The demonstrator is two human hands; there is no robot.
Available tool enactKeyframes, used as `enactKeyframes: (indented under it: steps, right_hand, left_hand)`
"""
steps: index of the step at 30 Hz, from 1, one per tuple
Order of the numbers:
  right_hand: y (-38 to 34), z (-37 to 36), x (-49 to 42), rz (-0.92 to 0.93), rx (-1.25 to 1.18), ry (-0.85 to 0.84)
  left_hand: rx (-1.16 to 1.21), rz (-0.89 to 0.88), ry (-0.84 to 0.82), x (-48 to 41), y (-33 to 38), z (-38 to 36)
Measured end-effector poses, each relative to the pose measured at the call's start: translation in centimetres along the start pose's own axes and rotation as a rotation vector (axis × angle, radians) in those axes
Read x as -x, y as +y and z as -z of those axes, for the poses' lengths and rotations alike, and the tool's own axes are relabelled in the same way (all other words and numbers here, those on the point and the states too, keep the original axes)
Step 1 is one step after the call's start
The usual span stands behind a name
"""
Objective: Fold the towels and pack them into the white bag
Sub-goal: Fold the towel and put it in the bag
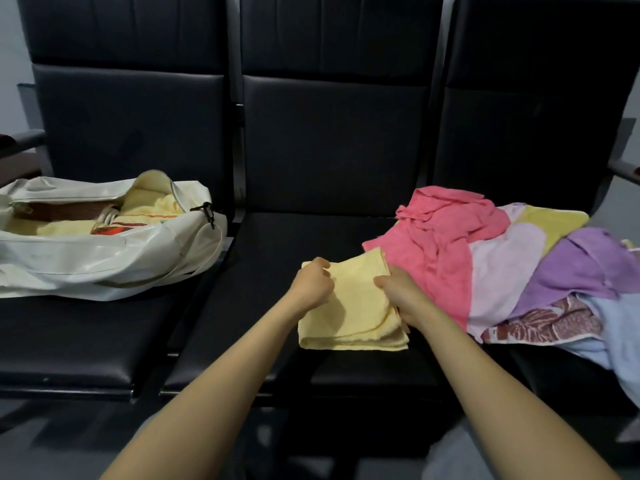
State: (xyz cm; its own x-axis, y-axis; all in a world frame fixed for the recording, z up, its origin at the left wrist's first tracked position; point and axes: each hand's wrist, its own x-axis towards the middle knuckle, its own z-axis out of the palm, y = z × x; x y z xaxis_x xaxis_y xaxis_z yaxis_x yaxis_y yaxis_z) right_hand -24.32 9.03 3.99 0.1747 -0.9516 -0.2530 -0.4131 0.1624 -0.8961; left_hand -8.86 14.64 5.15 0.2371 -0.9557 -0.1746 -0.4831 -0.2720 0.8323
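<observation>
A pale yellow towel (349,306), folded into a thick rectangle, lies on the middle black seat. My left hand (311,284) grips its far left corner with curled fingers. My right hand (403,296) holds the towel's right edge, fingers tucked under the layers. The white bag (104,258) lies open on the left seat with yellow towels inside it. A heap of unfolded towels sits on the right seat: pink (440,237), lilac (502,268), purple (585,268), a patterned one (550,323) and a light blue one (620,327).
Three black padded seats (332,147) with high backs form a row. A metal armrest (24,136) juts out at the far left and another (623,168) at the far right. The floor below the seat fronts is dark.
</observation>
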Motion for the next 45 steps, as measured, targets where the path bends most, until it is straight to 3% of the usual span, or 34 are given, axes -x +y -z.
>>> enactKeyframes:
  steps: [4,8,10,13,16,20,22,26,28,30,33,39,45]
  right_hand:
    - [0.9,1.2,-0.4,0.085,0.472,0.154]
    - [2.2,2.0,-0.4,0.241,0.932,0.218]
    - [2.7,2.1,-0.1,0.344,1.044,0.196]
    - [3.2,1.7,0.0,0.448,1.223,0.108]
    - [3.5,1.6,0.6,0.431,1.319,0.011]
    - [3.6,2.6,1.7,0.335,1.304,-0.138]
    - [3.7,3.0,1.9,0.286,1.272,-0.191]
    - [3.5,2.8,2.0,0.298,1.172,-0.192]
    - [3.4,2.3,1.8,0.323,1.021,-0.104]
    - [3.5,1.8,1.4,0.285,0.89,0.023]
    - [3.3,1.3,0.7,0.148,0.844,0.065]
    - [1.8,1.0,0.2,-0.064,0.707,-0.037]
    - [1.4,0.1,0.0,0.022,0.502,-0.053]
  left_hand:
    - [-0.275,0.087,0.057,-0.7,-1.6,1.0]
    - [-0.375,0.152,0.034,-1.1,-2.6,1.1]
    - [-0.39,0.178,0.004,-1.1,-2.8,0.9]
    - [-0.333,0.202,-0.004,-1.1,-2.9,0.6]
    - [-0.036,0.286,-0.037,-1.4,-3.2,1.0]
    - [0.467,0.4,-0.143,-1.1,-2.7,1.8]
    - [0.568,0.397,-0.199,-0.8,-2.4,1.9]
    - [0.575,0.223,-0.226,-0.4,-1.4,1.5]
    - [0.568,0.124,-0.241,-0.1,-0.7,1.0]
    - [0.502,0.04,-0.236,0.4,0.1,0.6]
    - [0.344,-0.028,-0.22,0.4,0.4,0.2]
    - [0.319,0.1,-0.108,-0.8,-1.2,1.3]
    - [0.268,0.239,-0.011,-1.2,-3.7,3.1]
